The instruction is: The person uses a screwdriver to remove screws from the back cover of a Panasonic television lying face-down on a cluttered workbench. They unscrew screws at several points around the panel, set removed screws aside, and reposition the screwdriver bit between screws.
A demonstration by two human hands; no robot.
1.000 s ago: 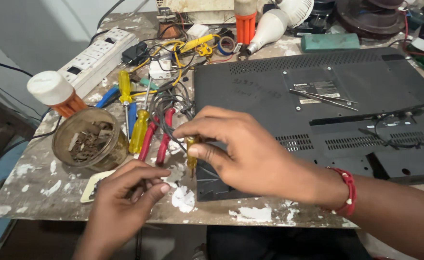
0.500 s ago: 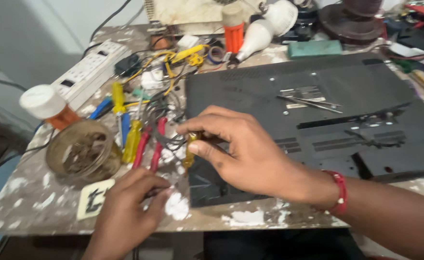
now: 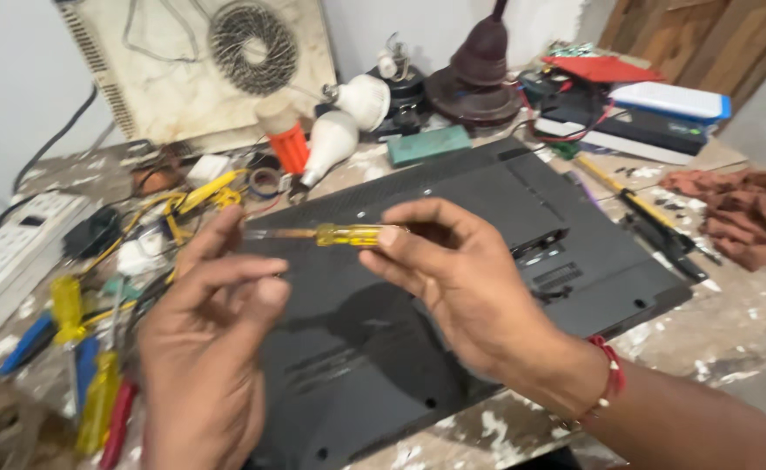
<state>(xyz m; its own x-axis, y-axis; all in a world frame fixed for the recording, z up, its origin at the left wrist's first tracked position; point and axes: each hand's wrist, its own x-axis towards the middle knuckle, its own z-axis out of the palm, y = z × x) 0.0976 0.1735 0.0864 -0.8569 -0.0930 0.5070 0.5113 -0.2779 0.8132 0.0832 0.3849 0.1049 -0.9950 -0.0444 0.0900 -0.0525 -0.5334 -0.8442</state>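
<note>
Small yellow-handled screwdriver [image 3: 339, 234], horizontal, above the black device back panel [image 3: 453, 331] on the paint-spattered table [image 3: 731, 322]. Right hand [image 3: 461, 278]: grip closed on the handle. Left hand [image 3: 213, 348]: fingertips pinched at the blurred shaft end; contact unclear. At 9 o'clock: loose yellow, blue and red screwdrivers [image 3: 87, 383], white power strip [image 3: 0, 261]. At 12 o'clock: orange-and-white bottle [image 3: 285, 135], white bulbs [image 3: 339, 130]. At 3 o'clock: reddish cloth [image 3: 740, 209], cut off.

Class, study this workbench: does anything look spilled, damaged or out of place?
Yes. The table is splashed with white paint blotches. Loose screwdrivers lie jumbled among tangled wires at the left. The black panel sits askew, one corner overhanging the near edge.
</note>
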